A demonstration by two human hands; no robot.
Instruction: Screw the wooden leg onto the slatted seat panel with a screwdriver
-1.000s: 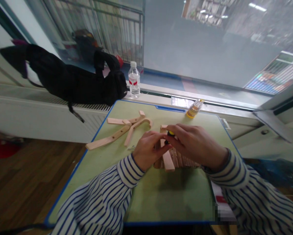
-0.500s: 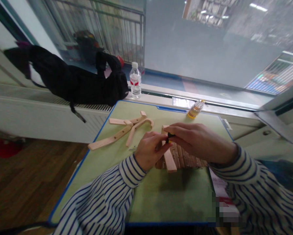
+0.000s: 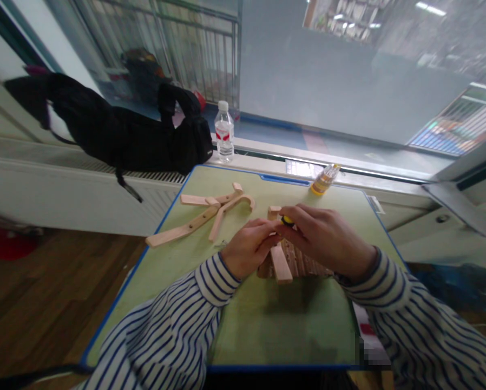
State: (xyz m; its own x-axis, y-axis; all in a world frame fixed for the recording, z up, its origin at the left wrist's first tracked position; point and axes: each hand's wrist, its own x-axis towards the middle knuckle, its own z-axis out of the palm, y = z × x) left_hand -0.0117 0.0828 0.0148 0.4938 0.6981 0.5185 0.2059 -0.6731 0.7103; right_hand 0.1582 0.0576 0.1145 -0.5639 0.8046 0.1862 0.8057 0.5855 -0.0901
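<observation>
A slatted wooden assembly [image 3: 291, 262] lies on the green desk [image 3: 267, 325], with one longer wooden bar sticking out at its front. My left hand [image 3: 249, 246] is closed, its fingers pressed against the left side of the assembly. My right hand [image 3: 324, 238] is curled over the top of it, pinching a small yellow-and-black tool [image 3: 286, 220] between thumb and fingers. The two hands touch at the fingertips. What the tool's tip meets is hidden under the fingers.
Curved wooden pieces [image 3: 202, 214] lie on the desk's far left. A small amber bottle [image 3: 324, 180] stands at the far edge, a water bottle [image 3: 224, 131] and a black bag [image 3: 117, 130] on the sill behind. Wooden floor drops off at the left.
The hands stay on the wooden assembly; the right hand has turned slightly, so the tool's yellow part shows again. The view has shifted a little.
</observation>
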